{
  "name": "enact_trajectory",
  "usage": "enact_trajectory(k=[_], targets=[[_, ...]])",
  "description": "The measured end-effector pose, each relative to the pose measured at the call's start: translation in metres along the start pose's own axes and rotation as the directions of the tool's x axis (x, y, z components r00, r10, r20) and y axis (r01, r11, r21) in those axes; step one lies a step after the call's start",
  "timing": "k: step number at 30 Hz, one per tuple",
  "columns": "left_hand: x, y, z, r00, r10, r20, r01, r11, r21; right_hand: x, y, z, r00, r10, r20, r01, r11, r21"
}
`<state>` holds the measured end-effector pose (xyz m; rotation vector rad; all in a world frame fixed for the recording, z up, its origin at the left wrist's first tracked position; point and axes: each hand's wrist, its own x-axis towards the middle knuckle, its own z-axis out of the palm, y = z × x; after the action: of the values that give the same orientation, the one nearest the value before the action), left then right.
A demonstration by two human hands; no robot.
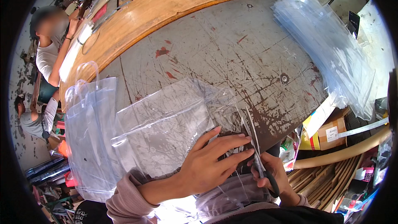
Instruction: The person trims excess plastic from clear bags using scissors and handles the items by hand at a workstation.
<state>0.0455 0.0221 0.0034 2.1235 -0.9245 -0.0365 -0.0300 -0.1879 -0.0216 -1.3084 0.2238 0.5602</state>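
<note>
Here, right grip closed around scissors.

This is a workshop: the table is scratched and worn, clear plastic bags lie heaped along its right edge, scissors are at its near edge, wood strips are stacked past its near right corner, and two other people sit beyond its left edge.

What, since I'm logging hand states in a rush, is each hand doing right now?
Left hand: open, spread over the clear plastic.
Right hand: closed, holding the scissors.
</note>
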Motion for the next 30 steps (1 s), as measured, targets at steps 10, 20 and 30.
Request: enact_trajectory(k=[10, 20, 30], targets=[[0.000, -0.003, 0.000, 1.000, 0.006, 0.001, -0.006, 1.000, 0.002, -0.001, 0.000, 0.000, 0.998, 0.003, -0.058, -0.007, 0.996, -0.085], [0.000, -0.001, -0.001, 0.999, 0.033, 0.004, -0.033, 0.999, -0.009, 0.002, -0.002, 0.003, 0.999, -0.002, -0.033, 0.000, 0.998, -0.057], [0.052, 0.006, -0.072, 0.999, -0.032, 0.004, 0.026, 0.878, 0.478, 0.003, -0.005, 0.003, 0.996, -0.061, 0.062, 0.061, 0.998, 0.002]])
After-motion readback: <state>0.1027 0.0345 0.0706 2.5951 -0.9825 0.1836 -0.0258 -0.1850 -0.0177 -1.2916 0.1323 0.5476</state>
